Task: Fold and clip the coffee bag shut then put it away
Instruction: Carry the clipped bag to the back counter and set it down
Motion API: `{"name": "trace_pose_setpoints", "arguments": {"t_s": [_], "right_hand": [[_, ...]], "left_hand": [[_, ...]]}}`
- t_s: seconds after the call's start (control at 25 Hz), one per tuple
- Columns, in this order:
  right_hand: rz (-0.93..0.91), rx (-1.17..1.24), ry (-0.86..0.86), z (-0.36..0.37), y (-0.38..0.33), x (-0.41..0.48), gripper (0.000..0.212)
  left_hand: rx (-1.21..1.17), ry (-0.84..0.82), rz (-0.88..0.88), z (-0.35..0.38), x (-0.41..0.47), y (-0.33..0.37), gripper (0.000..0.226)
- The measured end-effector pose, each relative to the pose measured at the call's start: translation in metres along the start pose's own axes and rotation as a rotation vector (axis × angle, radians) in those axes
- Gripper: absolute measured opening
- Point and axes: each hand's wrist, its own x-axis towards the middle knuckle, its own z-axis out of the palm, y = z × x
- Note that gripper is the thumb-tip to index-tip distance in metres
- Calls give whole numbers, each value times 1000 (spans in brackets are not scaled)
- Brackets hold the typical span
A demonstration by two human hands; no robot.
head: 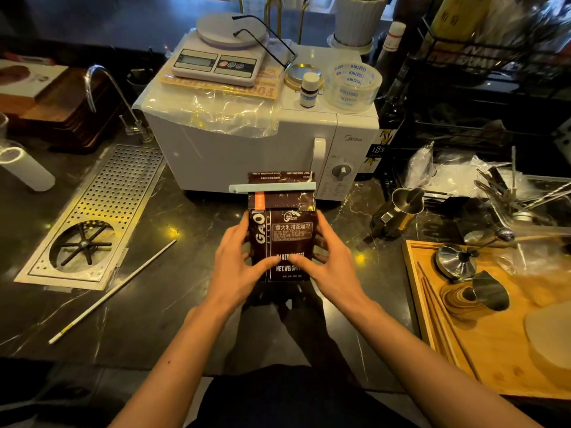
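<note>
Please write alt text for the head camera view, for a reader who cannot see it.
Both hands, left and right, hold an upright coffee bag on a dark counter; a pale clip crosses its folded top. A white microwave stands behind it.

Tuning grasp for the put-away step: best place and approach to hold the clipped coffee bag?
Grip the coffee bag by its lower body, one palm on each narrow side, as the left hand and right hand do now. It stands upright, and the clip stiffens only the folded top, so avoid lifting there.
</note>
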Motion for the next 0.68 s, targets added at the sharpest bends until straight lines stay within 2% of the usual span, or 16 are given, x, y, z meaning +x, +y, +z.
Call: {"name": "trace_pose_setpoints", "arguments": {"t_s": [0.4, 0.68], "right_hand": [[-205, 34, 258, -30, -89, 38, 87], [-241, 43, 382, -29, -125, 34, 86]], "left_hand": [[42, 144, 305, -48, 51, 81, 97], [-38, 92, 371, -69, 61, 110, 94]]}}
